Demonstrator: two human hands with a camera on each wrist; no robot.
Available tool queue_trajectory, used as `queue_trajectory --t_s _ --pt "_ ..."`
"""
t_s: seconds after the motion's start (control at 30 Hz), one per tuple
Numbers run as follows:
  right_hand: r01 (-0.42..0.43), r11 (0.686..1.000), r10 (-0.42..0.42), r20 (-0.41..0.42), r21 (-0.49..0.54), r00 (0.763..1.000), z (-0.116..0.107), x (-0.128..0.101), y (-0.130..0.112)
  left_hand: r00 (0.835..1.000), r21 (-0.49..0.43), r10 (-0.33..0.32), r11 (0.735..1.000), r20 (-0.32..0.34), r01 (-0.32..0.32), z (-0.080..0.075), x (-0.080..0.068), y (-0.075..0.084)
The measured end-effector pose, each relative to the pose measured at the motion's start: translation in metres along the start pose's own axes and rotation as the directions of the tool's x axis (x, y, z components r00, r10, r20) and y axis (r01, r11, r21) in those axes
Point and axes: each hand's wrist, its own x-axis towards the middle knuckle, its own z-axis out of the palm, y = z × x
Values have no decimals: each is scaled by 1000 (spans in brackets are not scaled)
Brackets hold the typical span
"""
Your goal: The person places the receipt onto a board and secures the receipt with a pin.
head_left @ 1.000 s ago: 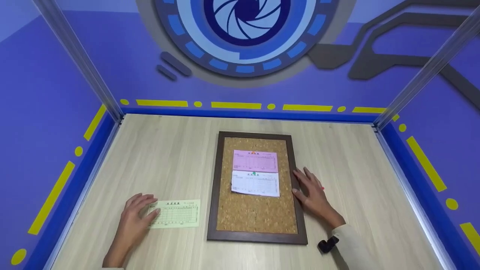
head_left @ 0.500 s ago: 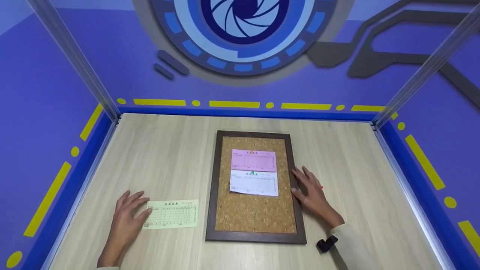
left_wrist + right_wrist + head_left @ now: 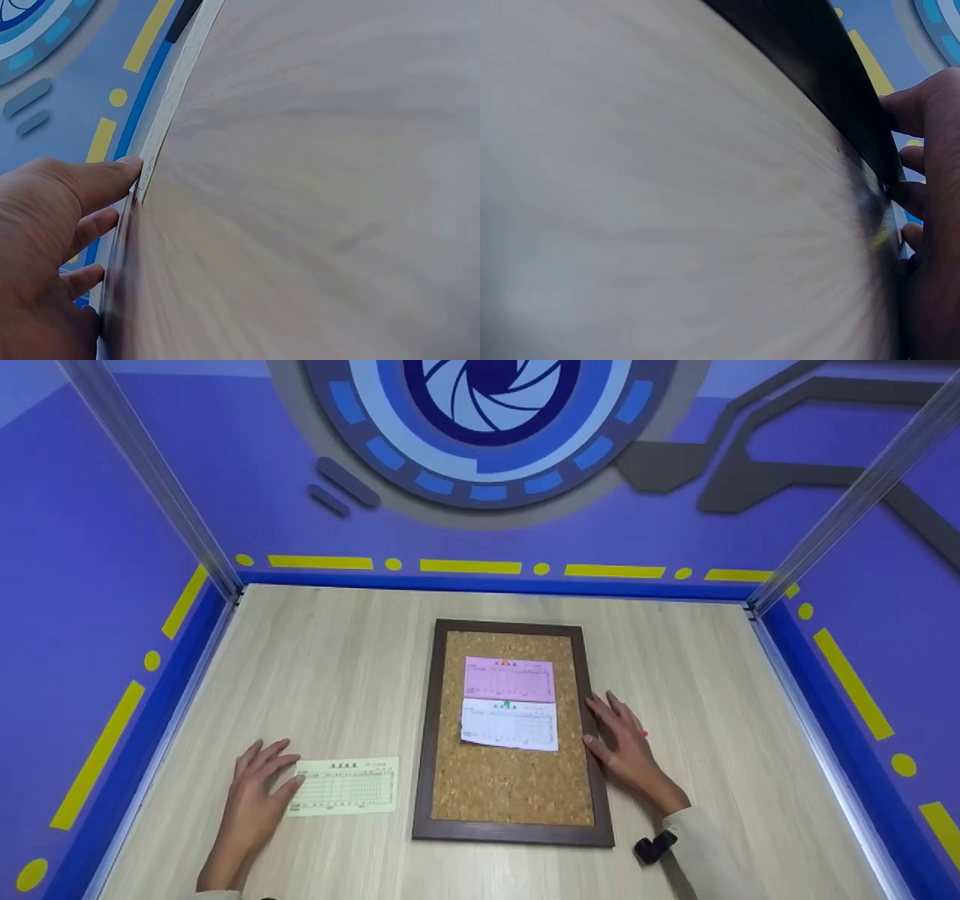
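Resting flat, fingers spread: left hand [image 3: 255, 795] touching the left edge of the yellow slip [image 3: 345, 786] on the near-left table [image 3: 337, 660]; right hand [image 3: 626, 746] against the corkboard's [image 3: 510, 787] right frame. Farther up, white slip [image 3: 510, 724], then pink slip [image 3: 508, 679], pinned.

Both hands, left hand [image 3: 253, 795] & right hand [image 3: 626, 746], were bare w/ no rings or gloves visible, the right forearm wore a pale cream long sleeve [image 3: 705, 851] w/ a small black device [image 3: 655, 847] strapped at the wrist, & only a sliver of light cuff showed on the left.
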Motion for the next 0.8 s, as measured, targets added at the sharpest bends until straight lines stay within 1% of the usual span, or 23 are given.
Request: queue_trajectory --t_s 0.1,0.23,0.47,0.8 --pt "5 1000 -5 -6 -4 1000 0 0 0 1000 -5 -2 1000 -4 2 1 1 0" --pt "2 1000 -2 0 1 1000 0 -1 0 1000 -14 -21 1000 9 21 0 1 1" --pt "2 1000 -2 -1 9 1000 -1 -2 -1 1000 4 -5 1000 6 5 0 3 3" --pt "8 1000 -8 -8 -10 1000 0 0 1 999 -12 -37 999 13 37 -1 4 9"
